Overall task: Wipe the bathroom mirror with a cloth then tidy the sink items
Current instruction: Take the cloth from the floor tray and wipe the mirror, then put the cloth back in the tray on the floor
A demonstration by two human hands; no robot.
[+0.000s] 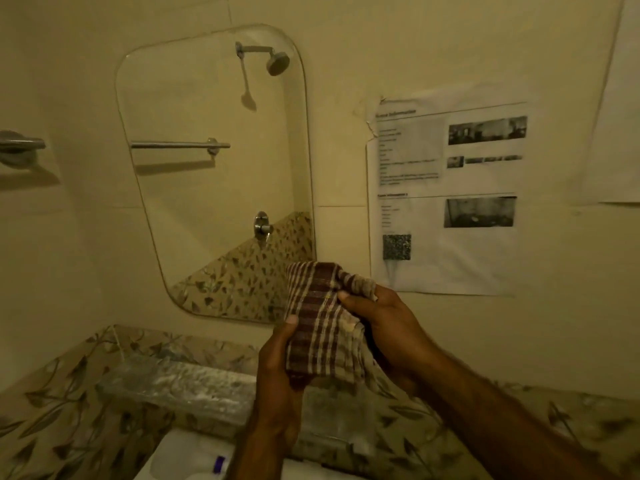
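A rounded rectangular mirror point(214, 161) hangs on the cream wall and reflects a shower head, a towel bar and a tap. Below its lower right corner I hold a maroon-and-white checked cloth point(318, 327) bunched between both hands. My left hand point(277, 386) grips the cloth's lower left side with the thumb on top. My right hand point(384, 330) pinches its upper right part. Both hands are in front of the wall, a little off the mirror's glass. The white sink point(180, 459) shows at the bottom edge, with a white item with a purple mark point(218, 464) on it.
A grey stone ledge point(180, 386) runs under the mirror along leaf-patterned tiles point(69, 403). A printed paper sheet point(446, 195) is stuck to the wall right of the mirror; another sheet point(616, 133) hangs at the far right. A metal holder point(17, 147) juts out at the left.
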